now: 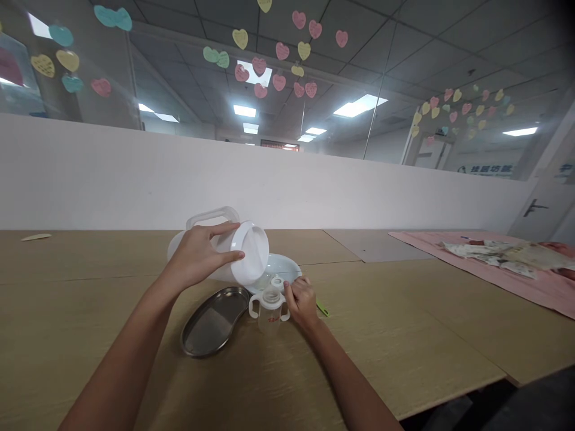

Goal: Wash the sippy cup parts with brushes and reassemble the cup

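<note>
While one silver-coloured, kidney-shaped metal tray (212,326) lies nearest, one translucent two-handled plastic bottle (268,321) stands upright just beside it, mouth uncovered. Right hand (302,300): fingers curled together near the bottle's right side and one small white ring-shaped piece (277,281); cannot tell which, if either, is gripped. Beside this hand: one narrow bright-green strip (322,309). Left hand (196,251): thumb and fingers clamped around one translucent white plastic pitcher (251,256), tipped sideways toward the bottle. Beyond: one pale round bowl (290,267). Far right: one pink cloth (424,246), patterned fabric (516,257) on top.
</note>
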The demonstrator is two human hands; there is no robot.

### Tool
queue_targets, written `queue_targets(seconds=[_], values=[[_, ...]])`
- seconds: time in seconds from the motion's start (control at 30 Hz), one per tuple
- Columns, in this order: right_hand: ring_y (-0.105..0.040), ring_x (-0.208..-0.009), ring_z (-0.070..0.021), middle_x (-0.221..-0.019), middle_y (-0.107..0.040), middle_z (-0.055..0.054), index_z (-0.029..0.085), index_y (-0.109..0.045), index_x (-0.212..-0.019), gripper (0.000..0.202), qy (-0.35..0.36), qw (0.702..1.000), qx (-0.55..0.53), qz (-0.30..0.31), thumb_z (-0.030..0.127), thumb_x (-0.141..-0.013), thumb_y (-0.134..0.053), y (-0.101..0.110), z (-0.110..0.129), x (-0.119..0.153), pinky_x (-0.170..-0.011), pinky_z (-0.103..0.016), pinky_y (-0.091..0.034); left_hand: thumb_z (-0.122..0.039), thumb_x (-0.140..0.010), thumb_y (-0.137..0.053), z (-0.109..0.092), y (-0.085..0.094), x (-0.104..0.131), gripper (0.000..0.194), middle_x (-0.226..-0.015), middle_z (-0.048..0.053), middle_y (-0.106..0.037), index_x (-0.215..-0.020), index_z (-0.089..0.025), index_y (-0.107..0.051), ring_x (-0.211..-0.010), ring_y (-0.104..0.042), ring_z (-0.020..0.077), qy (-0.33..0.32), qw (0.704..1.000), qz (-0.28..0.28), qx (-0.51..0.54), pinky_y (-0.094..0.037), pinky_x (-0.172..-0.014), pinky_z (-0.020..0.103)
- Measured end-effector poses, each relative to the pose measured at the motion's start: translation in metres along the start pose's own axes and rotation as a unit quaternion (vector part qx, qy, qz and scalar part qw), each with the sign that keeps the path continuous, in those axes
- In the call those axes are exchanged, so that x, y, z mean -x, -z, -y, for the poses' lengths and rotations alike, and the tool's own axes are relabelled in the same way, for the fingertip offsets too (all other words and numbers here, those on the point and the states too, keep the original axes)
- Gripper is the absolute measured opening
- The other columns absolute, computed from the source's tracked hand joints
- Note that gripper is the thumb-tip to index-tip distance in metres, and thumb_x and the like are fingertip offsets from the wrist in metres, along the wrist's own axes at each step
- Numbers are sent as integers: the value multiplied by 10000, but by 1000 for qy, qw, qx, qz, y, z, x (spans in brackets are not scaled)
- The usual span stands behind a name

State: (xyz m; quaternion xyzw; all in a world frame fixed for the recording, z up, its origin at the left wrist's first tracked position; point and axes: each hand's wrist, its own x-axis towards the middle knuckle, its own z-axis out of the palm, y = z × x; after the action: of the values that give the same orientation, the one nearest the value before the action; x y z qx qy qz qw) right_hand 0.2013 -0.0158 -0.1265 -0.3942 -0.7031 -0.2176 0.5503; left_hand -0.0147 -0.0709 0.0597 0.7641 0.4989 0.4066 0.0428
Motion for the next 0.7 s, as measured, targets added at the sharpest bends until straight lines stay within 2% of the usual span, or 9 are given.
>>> queue_targets(seconds=[0.47,0.7], values=[[-347,-472,-89,-430,-388,32,177,-369,-453,401,6,1000,-3,-2,173,-853,-400,0,1,0,-617,-268,-317,-338,-595,-660,-8,3,5,514,-1140,-21,-602,-1103,-311,-588,-1063,-534,242,-11,998,50,36,-417,-898,355],[-357,-472,-92,-431,-391,31,180,-375,-455,400,9,1000,0,-4,170,-854,-397,0,1,-1,-614,-271,-318,-347,-598,-649,-9,2,6,534,-1164,-8,-586,-1124,-298,-577,-1079,-523,259,-25,998,48,20,-408,-912,376]])
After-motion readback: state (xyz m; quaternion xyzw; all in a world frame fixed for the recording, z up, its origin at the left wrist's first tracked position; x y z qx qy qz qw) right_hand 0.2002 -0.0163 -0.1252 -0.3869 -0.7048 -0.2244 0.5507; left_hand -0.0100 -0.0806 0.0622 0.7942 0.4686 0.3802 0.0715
